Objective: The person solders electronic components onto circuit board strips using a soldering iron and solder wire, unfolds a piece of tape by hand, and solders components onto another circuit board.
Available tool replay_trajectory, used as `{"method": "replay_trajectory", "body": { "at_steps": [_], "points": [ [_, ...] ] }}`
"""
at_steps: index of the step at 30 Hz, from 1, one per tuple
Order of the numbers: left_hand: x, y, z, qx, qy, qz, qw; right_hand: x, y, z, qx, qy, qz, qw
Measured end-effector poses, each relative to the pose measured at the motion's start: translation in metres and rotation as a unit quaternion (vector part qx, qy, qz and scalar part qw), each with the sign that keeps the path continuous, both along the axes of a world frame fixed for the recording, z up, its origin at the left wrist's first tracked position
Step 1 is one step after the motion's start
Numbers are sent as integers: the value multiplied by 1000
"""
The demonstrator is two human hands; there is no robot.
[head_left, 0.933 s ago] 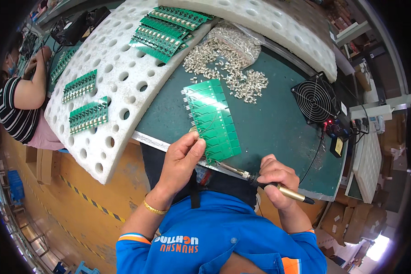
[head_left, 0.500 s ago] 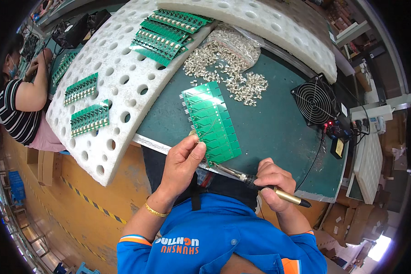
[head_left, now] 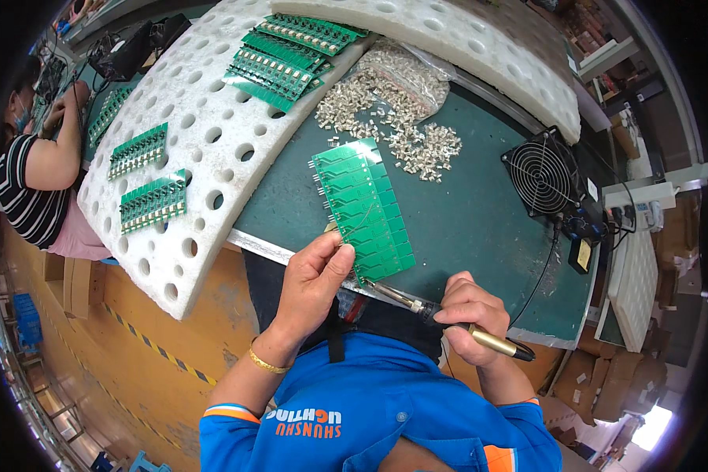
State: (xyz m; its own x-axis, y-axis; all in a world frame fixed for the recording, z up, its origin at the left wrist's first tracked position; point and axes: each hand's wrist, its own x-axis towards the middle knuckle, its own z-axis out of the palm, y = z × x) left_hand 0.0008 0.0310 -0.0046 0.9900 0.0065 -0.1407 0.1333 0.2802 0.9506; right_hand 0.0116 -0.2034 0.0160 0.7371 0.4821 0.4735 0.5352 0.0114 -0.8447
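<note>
A green circuit board lies at the table's front edge, its rows of pins along the left side. My left hand is closed at the board's lower left edge, thumb and forefinger pinching what looks like a thin solder wire, which curves over the board. Whether those fingers also grip the board is hard to tell. My right hand is wrapped round a soldering iron with a dark and gold handle. The iron's tip meets the board's bottom corner, close to my left thumb.
Loose small metal-coloured parts spill from a clear plastic bag behind the board. To the left, a perforated white foam sheet carries several finished-looking boards. A black fan with cables stands right. Another person sits far left.
The iron and my right hand have shifted very slightly left. My left hand keeps its pinch at the board. A red light by the fan no longer shows.
</note>
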Motion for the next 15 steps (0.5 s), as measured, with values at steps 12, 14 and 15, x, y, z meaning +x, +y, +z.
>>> {"method": "replay_trajectory", "body": {
  "at_steps": [12,14,15],
  "points": [
    [-1,4,-5,-8,8,-7,1000,-4,3,-4,-10,-31,-16,999],
    [-2,6,-8,-1,12,-25,1000,-3,4,-3,-13,-36,-16,999],
    [-2,6,-8,1,13,-22,1000,-3,5,-2,-15,-42,-16,999]
  ]
}}
